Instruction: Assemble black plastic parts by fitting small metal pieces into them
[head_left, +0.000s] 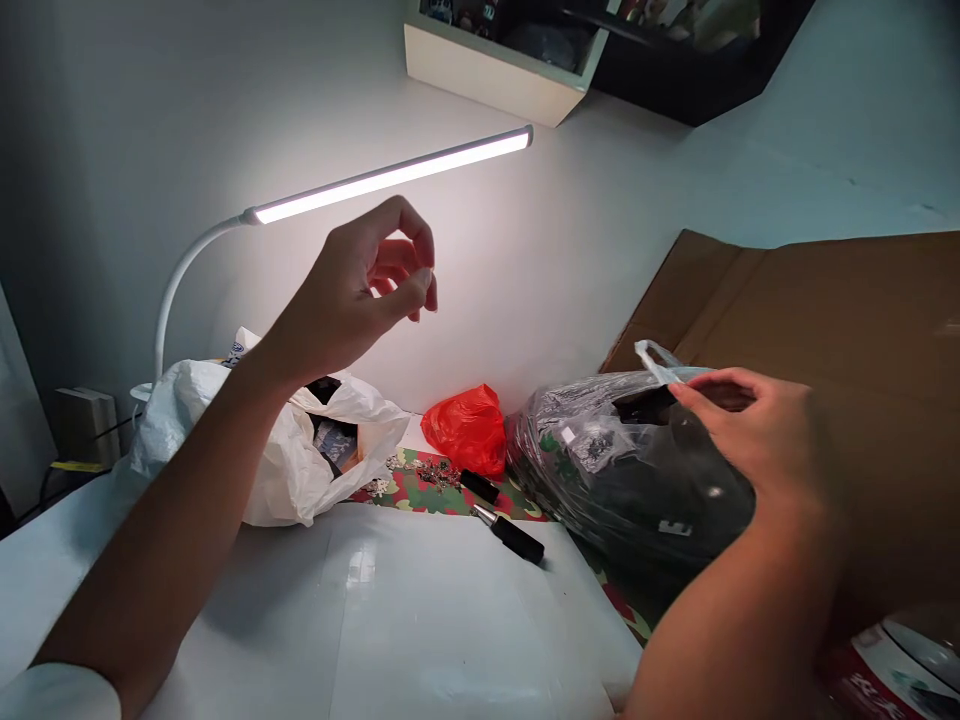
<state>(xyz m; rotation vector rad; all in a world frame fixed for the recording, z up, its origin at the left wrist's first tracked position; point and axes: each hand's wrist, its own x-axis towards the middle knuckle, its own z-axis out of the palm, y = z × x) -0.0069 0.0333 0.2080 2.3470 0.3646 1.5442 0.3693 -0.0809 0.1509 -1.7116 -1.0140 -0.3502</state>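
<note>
My left hand (360, 285) is raised above the desk, just under the lit bar of the desk lamp (390, 178). Its fingers are curled with thumb and fingertips pinched together; whatever sits between them is too small to make out. My right hand (757, 435) reaches into the top of a clear plastic bag of dark items (622, 470) at the right, with its fingers curled on the bag's opening near the white handle loop (656, 358).
A white plastic bag (270, 450) with boxes inside lies at the left. A red bag (466, 428), a black cylinder tool (514, 535), small metal parts (427, 472) and a patterned cloth (420, 495) sit at the back. A cardboard sheet (847, 330) leans at the right. White paper (420, 620) covers the desk.
</note>
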